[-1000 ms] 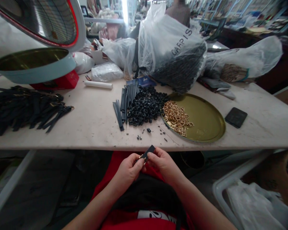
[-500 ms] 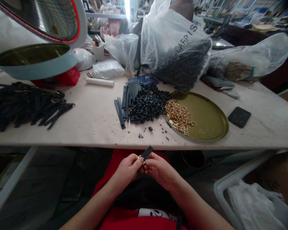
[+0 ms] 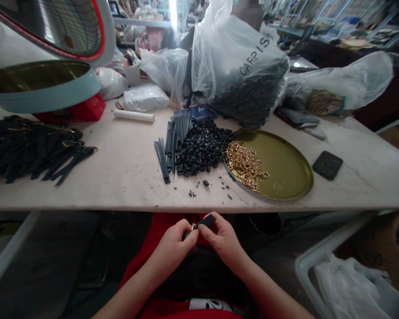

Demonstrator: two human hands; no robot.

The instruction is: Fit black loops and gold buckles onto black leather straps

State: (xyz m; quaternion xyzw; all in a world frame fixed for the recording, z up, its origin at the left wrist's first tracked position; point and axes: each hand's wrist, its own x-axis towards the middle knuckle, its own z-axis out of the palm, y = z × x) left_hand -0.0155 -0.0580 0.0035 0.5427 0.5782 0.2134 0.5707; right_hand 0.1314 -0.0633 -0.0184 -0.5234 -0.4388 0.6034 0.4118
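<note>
Over my lap, just below the table's front edge, my left hand (image 3: 177,239) pinches a gold buckle (image 3: 193,226) at the lower end of a dark strap (image 3: 206,220). My right hand (image 3: 222,237) grips the same strap closer to its upper end, thumb on top. Beyond the edge lie a heap of small black loops (image 3: 201,148) and several flat dark strips (image 3: 162,160). Gold buckles (image 3: 245,164) are piled on the left side of a round golden tray (image 3: 282,166).
Finished-looking dark straps (image 3: 40,148) are heaped on the table (image 3: 119,177) at the left. Behind stand a pale blue round container (image 3: 49,91), a white roll (image 3: 134,116) and a large plastic bag (image 3: 242,71). A black square object (image 3: 327,165) lies at the right.
The strap has tilted flatter, and my right hand has shifted its hold, with the thumb now on top of it. The whole view has moved slightly.
</note>
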